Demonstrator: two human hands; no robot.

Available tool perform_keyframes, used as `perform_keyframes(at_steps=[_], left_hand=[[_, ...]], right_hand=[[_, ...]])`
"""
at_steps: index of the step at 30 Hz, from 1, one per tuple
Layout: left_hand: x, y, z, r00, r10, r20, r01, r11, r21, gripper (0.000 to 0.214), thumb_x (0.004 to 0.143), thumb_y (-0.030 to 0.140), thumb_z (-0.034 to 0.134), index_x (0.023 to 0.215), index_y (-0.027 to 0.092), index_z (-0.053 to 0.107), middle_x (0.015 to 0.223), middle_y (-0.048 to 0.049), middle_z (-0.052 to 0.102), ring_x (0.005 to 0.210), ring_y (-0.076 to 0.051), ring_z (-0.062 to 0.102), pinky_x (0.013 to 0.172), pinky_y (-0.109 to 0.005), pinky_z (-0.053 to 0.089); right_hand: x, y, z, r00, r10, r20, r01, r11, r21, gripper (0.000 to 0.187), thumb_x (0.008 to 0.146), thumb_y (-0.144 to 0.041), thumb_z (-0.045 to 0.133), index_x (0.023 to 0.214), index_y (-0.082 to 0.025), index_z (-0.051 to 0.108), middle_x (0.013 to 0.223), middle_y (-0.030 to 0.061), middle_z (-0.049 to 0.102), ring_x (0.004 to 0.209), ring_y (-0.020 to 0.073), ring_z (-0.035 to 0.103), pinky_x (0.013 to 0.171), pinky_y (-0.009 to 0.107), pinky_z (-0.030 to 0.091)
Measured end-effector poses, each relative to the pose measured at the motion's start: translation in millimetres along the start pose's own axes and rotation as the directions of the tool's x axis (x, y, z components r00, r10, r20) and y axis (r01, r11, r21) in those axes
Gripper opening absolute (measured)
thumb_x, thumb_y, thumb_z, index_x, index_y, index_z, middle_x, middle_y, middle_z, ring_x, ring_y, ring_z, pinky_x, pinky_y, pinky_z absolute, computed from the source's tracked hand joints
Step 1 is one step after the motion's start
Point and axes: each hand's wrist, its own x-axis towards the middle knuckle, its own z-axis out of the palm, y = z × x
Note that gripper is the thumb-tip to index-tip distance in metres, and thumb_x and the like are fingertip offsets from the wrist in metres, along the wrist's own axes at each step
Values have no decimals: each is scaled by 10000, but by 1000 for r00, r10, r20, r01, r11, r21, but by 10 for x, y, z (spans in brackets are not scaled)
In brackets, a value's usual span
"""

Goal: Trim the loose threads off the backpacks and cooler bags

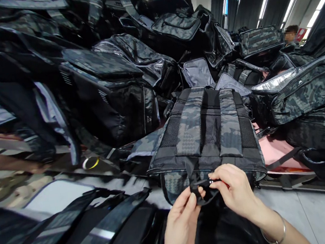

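A black and grey camouflage backpack (210, 132) lies in front of me with its two shoulder straps (191, 128) facing up. At its near edge, my left hand (187, 209) pinches a black webbing strap (192, 173) that hangs from the bag. My right hand (233, 186), with a bracelet on the wrist, pinches a small black piece that looks like a buckle (205, 182), close to the left fingertips. The fingers partly cover this piece, so its exact shape is unclear.
More camouflage bags are heaped behind, among them a large black one (113, 104) and another (302, 90) at right. Backpacks (104, 230) lie at lower left. A roll of tape (91, 162) rests left of centre. Another person's arm (8, 161) reaches in at left; a person (290, 35) is far back.
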Motion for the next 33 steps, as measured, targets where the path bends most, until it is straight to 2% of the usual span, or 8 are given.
perform_keyframes(at_steps=[4, 8, 15, 19, 22, 28, 33], left_hand=[[-6, 3, 1, 1000, -3, 19, 3, 1000, -4, 354, 548, 327, 816, 846, 171, 705, 835, -50, 688, 789, -164, 621, 763, -260, 509], [-18, 3, 13, 1000, 8, 26, -8, 1000, 14, 376, 566, 331, 805, 888, 171, 696, 844, -56, 691, 828, -183, 625, 776, -271, 508], [-33, 2, 21, 1000, 27, 8, -27, 999, 36, 397, 555, 349, 807, 885, 163, 686, 848, -60, 692, 851, -218, 631, 788, -325, 515], [-21, -7, 19, 999, 34, -39, -34, 999, -5, 406, 475, 329, 845, 814, 174, 683, 822, -43, 692, 833, -217, 637, 757, -311, 521], [-21, -5, 16, 999, 39, -25, -39, 999, 0, 390, 487, 334, 839, 809, 175, 686, 816, -46, 694, 809, -210, 640, 755, -309, 522], [-60, 8, 19, 999, 53, -7, -52, 996, 74, 396, 560, 354, 800, 888, 162, 690, 856, -69, 699, 833, -225, 640, 793, -339, 517], [-69, -6, 19, 999, 50, -20, -49, 997, 63, 418, 546, 350, 812, 904, 174, 688, 848, -53, 701, 846, -213, 638, 796, -316, 512]], right_hand=[[-21, -18, -36, 1000, 9, -19, -9, 1000, 10, 117, 878, -174, 482, 885, -179, 599, 840, 50, 644, 784, 169, 586, 714, 302, 479], [-33, -17, -51, 999, 2, 41, -1, 999, -42, 131, 882, -188, 481, 958, -177, 587, 885, 63, 631, 827, 179, 577, 737, 315, 486], [-42, 1, 63, 998, -65, 20, 66, 996, -57, 161, 888, -196, 470, 1008, -181, 576, 918, 80, 627, 875, 197, 580, 766, 342, 495], [-21, -43, 84, 996, -77, -54, 83, 990, 110, 147, 875, -228, 496, 992, -187, 575, 852, 64, 624, 811, 182, 587, 703, 320, 498], [-5, -59, 27, 994, -47, -99, 67, 973, 219, 132, 862, -226, 510, 975, -191, 567, 821, 46, 614, 775, 168, 586, 671, 294, 494], [-57, -24, -81, 999, -27, 31, 28, 999, -38, 139, 887, -167, 458, 930, -180, 590, 834, 58, 624, 812, 179, 578, 735, 314, 487], [-55, -50, -69, 995, -26, 97, 37, 993, -111, 148, 898, -187, 459, 962, -169, 590, 864, 68, 617, 848, 189, 568, 753, 322, 486]])
